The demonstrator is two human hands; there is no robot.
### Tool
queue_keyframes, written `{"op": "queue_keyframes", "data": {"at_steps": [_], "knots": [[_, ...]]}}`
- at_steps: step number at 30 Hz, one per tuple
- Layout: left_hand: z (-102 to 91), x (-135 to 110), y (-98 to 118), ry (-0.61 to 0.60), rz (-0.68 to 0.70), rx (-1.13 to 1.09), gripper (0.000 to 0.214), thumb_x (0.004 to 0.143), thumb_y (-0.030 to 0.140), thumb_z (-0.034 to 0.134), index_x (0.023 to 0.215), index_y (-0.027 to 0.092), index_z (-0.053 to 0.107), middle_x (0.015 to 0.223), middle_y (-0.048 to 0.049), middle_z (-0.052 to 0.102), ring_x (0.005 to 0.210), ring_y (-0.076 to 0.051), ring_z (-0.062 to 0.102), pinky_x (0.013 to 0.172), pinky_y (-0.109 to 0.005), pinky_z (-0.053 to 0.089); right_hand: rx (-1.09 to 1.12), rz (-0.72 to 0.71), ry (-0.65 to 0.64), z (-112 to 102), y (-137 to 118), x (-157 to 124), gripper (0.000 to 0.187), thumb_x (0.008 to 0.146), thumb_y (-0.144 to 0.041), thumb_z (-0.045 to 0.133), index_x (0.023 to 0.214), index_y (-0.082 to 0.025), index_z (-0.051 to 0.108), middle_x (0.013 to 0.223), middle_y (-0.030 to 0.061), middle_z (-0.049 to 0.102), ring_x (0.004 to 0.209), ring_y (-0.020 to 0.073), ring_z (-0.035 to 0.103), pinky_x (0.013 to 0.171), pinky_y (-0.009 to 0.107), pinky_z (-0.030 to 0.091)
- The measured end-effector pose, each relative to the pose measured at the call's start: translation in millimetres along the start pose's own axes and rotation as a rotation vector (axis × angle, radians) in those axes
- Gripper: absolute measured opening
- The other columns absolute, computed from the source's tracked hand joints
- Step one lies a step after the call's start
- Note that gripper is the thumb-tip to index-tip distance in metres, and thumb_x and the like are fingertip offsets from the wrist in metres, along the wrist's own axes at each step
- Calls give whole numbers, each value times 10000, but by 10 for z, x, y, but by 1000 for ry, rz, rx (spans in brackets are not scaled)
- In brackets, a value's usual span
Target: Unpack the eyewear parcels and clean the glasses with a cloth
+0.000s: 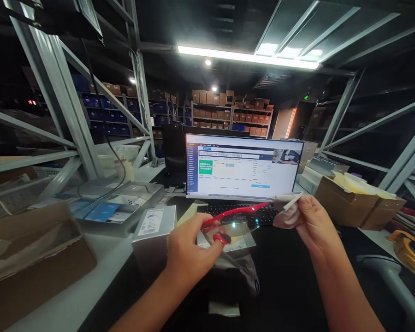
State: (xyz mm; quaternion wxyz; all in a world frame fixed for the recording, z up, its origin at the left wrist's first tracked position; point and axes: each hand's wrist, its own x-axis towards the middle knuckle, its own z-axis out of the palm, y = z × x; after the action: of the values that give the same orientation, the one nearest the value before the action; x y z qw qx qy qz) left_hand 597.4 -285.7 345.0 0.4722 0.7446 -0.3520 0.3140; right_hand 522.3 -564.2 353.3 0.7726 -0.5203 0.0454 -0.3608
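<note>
My left hand (186, 251) grips a pair of red-framed glasses (237, 214) by the near end, with the clear lens hanging below the frame. My right hand (309, 221) pinches a small grey cloth (285, 210) against the far end of the red frame. Both hands hover above a dark desk (283, 286), just in front of a black keyboard (259, 213) and a lit monitor (242, 166). A grey pouch (240, 272) lies on the desk under the glasses.
A grey box (154, 226) and a flat tray of papers (117, 203) sit left of the hands. Open cardboard boxes stand at far left (31, 258) and right (359, 198). A yellow tool (410, 249) lies at the right edge. Metal shelving surrounds the desk.
</note>
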Motion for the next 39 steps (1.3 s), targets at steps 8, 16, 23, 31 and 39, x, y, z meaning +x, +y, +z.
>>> {"op": "queue_keyframes", "data": {"at_steps": [8, 16, 23, 31, 39], "knots": [[161, -94, -17, 42, 69, 167, 55, 820, 238, 598, 865, 218, 622, 790, 38, 745, 662, -155, 709, 587, -249, 494, 11, 140, -154, 192, -3, -422, 420, 740, -489, 839, 722, -200, 535, 666, -10, 569, 566, 109, 486, 515, 213, 437], [265, -218, 54, -25, 64, 367, 263, 878, 469, 565, 780, 225, 572, 558, 34, 611, 468, -192, 616, 437, -301, 384, -124, 67, -489, 670, 515, -898, 446, 830, -439, 755, 677, -219, 399, 656, -23, 538, 588, 116, 481, 566, 235, 413], [311, -273, 141, -108, 196, 264, 293, 958, 426, 470, 903, 205, 655, 584, 6, 648, 491, -211, 638, 508, -319, 500, -520, -533, -99, 692, 659, -1006, 550, 800, -243, 755, 501, -206, 294, 490, -68, 372, 484, 99, 358, 545, 264, 380], [408, -356, 133, -259, -149, -459, 484, 980, 388, 536, 1449, 290, 470, 1288, -62, 690, 1081, -240, 707, 898, -358, 608, -488, -598, -112, 711, 580, -1049, 470, 872, -185, 621, 579, -194, 253, 509, -83, 271, 457, 87, 274, 579, 275, 391], [533, -528, 43, -257, -192, -550, 584, 937, 360, 652, 1477, 327, 433, 1296, -52, 681, 1097, -240, 698, 954, -348, 590, -442, -439, -183, 708, 554, -998, 578, 743, -233, 791, 491, -183, 273, 456, -63, 361, 475, 84, 349, 474, 219, 294]]}}
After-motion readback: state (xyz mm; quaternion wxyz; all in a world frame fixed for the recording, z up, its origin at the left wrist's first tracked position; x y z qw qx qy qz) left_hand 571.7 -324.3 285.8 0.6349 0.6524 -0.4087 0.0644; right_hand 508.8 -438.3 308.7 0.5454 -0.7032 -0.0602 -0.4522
